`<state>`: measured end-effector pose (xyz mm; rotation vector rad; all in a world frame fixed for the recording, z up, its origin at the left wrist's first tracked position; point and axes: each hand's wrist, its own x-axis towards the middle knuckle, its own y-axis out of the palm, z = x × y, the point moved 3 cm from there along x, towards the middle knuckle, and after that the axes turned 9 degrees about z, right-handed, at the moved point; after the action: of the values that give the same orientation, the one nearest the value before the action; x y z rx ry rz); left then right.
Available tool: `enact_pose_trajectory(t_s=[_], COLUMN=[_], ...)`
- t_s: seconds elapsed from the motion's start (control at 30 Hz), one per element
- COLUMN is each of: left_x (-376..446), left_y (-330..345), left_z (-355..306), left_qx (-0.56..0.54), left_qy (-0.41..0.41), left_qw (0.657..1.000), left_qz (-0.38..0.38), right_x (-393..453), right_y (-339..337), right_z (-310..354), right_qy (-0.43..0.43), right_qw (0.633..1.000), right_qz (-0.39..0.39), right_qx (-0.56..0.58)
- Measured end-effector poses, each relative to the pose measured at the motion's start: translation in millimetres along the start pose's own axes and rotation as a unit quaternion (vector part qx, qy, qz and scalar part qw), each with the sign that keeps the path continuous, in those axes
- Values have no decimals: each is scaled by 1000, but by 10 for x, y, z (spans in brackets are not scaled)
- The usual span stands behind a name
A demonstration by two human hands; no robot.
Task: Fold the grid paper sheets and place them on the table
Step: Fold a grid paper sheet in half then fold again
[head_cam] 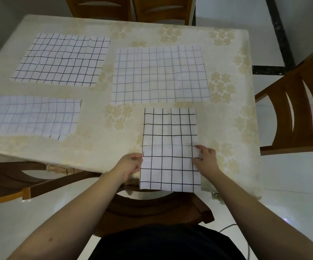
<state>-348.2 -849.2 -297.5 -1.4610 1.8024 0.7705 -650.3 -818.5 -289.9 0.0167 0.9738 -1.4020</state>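
I am holding a grid paper sheet (169, 147) with bold black lines by its two side edges, at the near edge of the surface (99, 117). My left hand (130, 165) pinches the sheet's left edge and my right hand (205, 158) pinches its right edge, fingers curled over the paper on both sides. The far part of the sheet lies flat on the pale flowered cloth; the near part hangs past the surface's edge toward me, and a crease runs across the sheet just at the level of my fingers. Three other grid sheets lie flat and unfolded on the surface: a dark-lined sheet (62, 60) at the far left, a faint-lined sheet (160, 75) at the far middle, just beyond the one I hold, and another faint-lined sheet (30, 116) at the near left, its left side running out of view. Wooden chairs stand around the surface, one (298, 102) to my right and one (157, 207) tucked in below my arms.
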Motion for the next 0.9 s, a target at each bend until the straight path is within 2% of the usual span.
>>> enact_pose_trajectory(t_s=[0.13,0.27,0.53,0.67,0.9], left_x=[-52,-31,-21,41,55], left_y=[7,29,142,128,130], left_z=[25,5,-78,-51,-47], left_qx=[-66,-41,-19,-6,-43], left_qy=[-27,-21,1,10,49], left_qw=[997,998,1000,1000,998], left_qz=[37,50,-20,-27,-8], right_x=[-18,-37,-83,-99,-98], right_y=[2,13,2,0,-20], right_z=[0,11,29,37,94], right_qy=[1,5,7,5,33], right_qw=[1000,1000,1000,1000,994], right_qz=[1,1,3,3,-18], right_qx=[0,0,-6,-6,107])
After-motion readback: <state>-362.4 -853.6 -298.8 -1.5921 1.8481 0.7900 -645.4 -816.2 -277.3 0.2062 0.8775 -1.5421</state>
